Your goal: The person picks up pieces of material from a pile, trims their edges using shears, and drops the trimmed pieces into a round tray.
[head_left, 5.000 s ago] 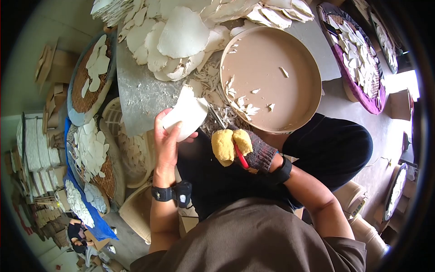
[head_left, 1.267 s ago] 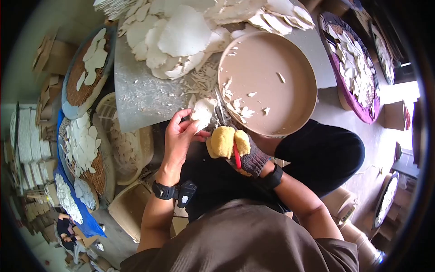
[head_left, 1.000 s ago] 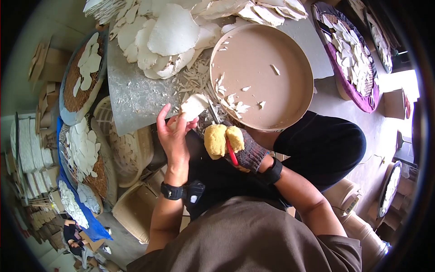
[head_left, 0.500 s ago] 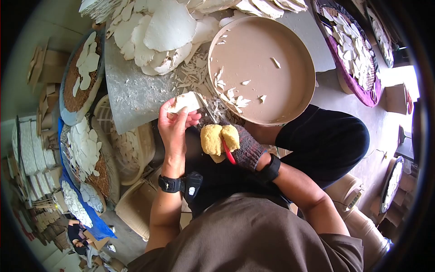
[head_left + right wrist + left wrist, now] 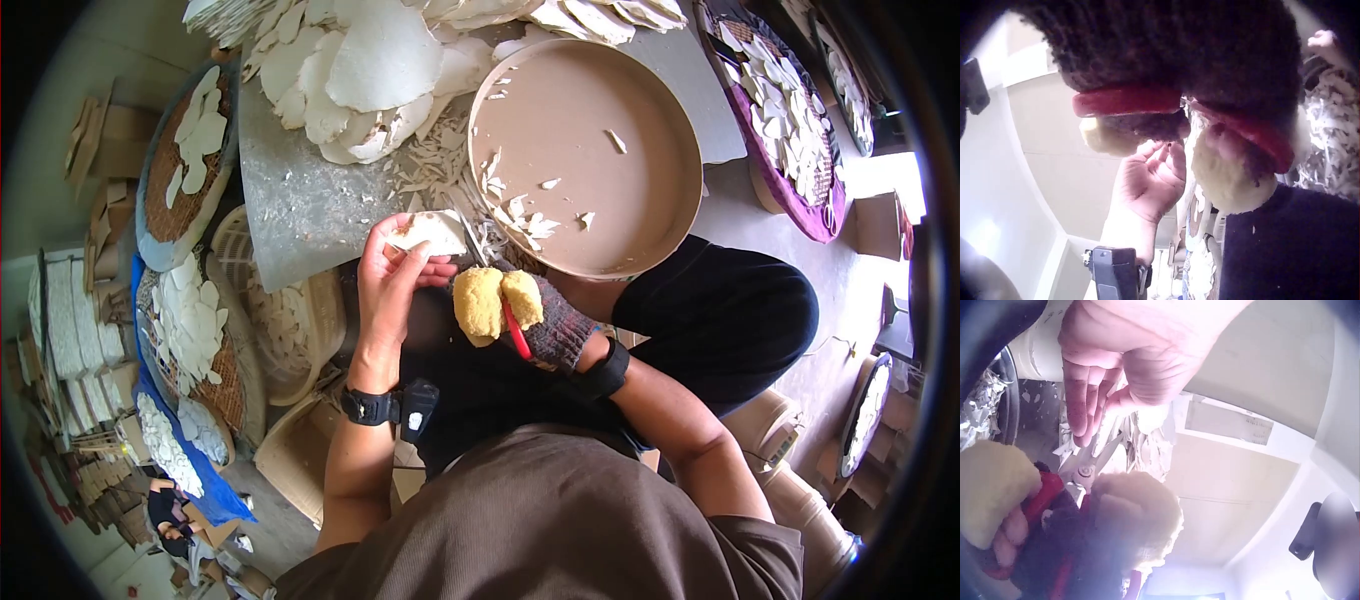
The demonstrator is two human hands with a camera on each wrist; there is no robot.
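My left hand [image 5: 385, 295] pinches a thin, flat white slice [image 5: 440, 234] between thumb and fingers, with a brownish patch on its edge. My right hand [image 5: 562, 328] wears a dark knitted glove and grips red-handled scissors [image 5: 518, 338]. Thick yellow foam padding [image 5: 478, 304] wraps the scissor handles. In the head view the blades lie right at the slice's right edge. The left wrist view shows the scissors' pivot [image 5: 1087, 470] just below the left fingertips. Red handle loops [image 5: 1129, 101] pass around the gloved hand in the right wrist view.
A large round tan tray [image 5: 590, 160] with a few white scraps stands on the metal table [image 5: 300, 205]. Big white slices [image 5: 385, 60] are heaped behind, with cut slivers [image 5: 435, 165] beside the tray. Slice-covered baskets [image 5: 185, 330] stand left, another [image 5: 785, 120] right.
Five seconds ago the left hand held a larger-looking white slice higher up. Over the last second the slice has been turned flatter, its right edge toward the blades. The scissors stay in the right hand.
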